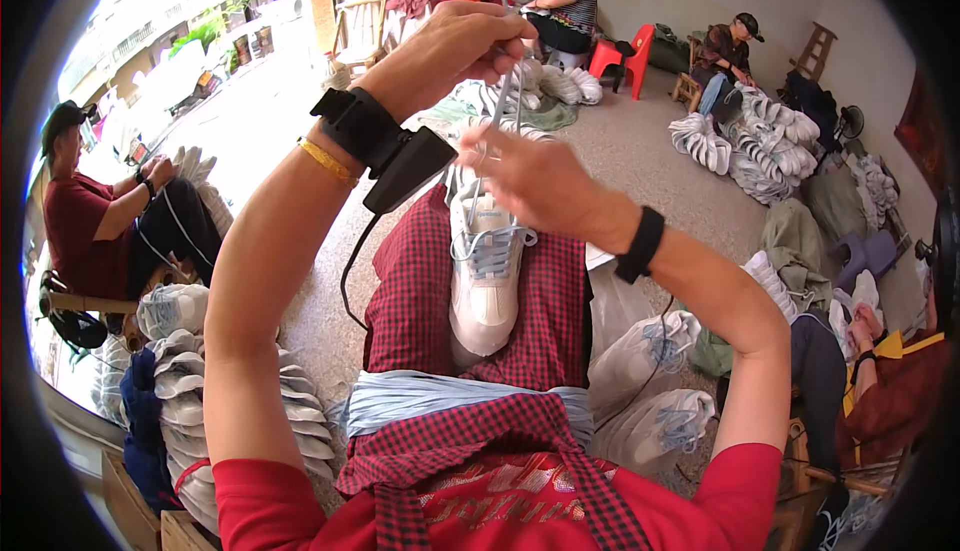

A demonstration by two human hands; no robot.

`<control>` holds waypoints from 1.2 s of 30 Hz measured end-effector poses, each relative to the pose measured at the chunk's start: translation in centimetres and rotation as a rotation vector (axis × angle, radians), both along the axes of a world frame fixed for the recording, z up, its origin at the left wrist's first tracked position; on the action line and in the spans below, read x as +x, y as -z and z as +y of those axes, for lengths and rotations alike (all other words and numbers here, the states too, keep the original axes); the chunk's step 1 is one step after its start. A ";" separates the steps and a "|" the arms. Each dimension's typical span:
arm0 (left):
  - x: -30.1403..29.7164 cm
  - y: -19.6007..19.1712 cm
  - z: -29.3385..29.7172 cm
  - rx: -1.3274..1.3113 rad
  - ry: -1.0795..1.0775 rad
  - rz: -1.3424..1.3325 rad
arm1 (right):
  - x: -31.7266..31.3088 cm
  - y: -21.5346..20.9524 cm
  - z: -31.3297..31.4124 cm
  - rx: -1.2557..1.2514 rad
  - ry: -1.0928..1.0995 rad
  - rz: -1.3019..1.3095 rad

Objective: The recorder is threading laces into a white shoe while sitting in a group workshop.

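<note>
A white sneaker (484, 306) sits between my knees, toe toward me, with pale blue-grey lacing across its tongue. My left hand (478, 39) is raised high beyond the shoe, fingers pinched on a pale shoelace (508, 96) that runs taut downward. Lower down and a little to the right, my right hand (540, 179) is closed at the lace above the shoe's collar; its fingertips are slightly blurred. Across my lap, over a red-and-black checked apron (420, 291), lies a bundle of light blue laces (400, 396).
Stacked white shoes (185, 421) stand by my left side, and more laced shoes (655, 421) lie at my right. A seated person (100, 191) is at the left; others sit at the back, near a red chair (625, 59). A shoe pile (755, 141) lies far right.
</note>
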State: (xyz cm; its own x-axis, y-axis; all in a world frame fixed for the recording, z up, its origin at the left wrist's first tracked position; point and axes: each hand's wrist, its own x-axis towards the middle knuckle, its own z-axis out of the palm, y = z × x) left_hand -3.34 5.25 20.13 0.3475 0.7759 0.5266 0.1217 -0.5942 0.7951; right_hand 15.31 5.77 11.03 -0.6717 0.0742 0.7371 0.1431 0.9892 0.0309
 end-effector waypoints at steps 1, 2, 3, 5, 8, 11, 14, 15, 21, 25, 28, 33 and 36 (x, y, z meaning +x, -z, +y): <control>0.2 0.0 -0.3 -0.003 0.007 0.001 | -0.4 1.4 0.2 0.109 0.099 -0.143; 0.3 0.1 -0.7 -0.019 -0.021 -0.005 | -0.5 2.5 0.6 0.216 0.197 -0.285; 0.2 0.2 -1.2 -0.034 -0.054 -0.010 | -0.3 2.9 0.9 0.214 0.198 -0.281; -2.6 1.2 -1.4 0.111 -0.203 0.170 | 1.0 3.1 1.7 0.217 0.162 -0.357; -8.5 5.0 -2.5 -0.016 -0.458 0.198 | 3.6 5.3 3.7 0.190 0.172 -0.294; -15.6 13.7 -4.7 -0.153 -0.554 -0.137 | 6.6 7.1 5.0 0.011 0.180 -0.189; -17.1 19.8 -7.1 -0.538 -0.588 -0.505 | 10.1 8.2 5.9 -0.145 0.248 -0.131; -18.0 22.1 -7.7 -0.604 -0.662 -0.492 | 10.5 8.5 5.5 -0.218 0.260 -0.081; -11.2 24.8 -6.2 -0.003 -0.998 0.159 | 13.4 8.6 5.7 -0.319 0.422 -0.108; -5.5 22.0 -5.3 -0.112 -0.563 0.222 | 14.0 6.8 5.9 -0.243 0.491 -0.119; -4.6 21.6 -5.4 0.074 -0.555 0.402 | 14.5 5.8 5.6 -0.208 0.538 -0.134; -7.9 21.1 -6.5 0.357 -0.625 0.650 | 17.6 6.9 6.5 -0.209 0.639 -0.222; -11.3 21.2 -7.1 0.460 -0.694 0.694 | 18.3 8.0 6.7 -0.150 0.640 -0.312</control>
State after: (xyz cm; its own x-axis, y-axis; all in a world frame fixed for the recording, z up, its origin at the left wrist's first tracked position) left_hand -14.68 -1.89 -1.06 0.2432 0.6965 0.6751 0.8838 -0.4459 0.1417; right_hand 33.66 12.46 3.06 -0.6403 0.6082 0.4691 0.7016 0.7117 0.0350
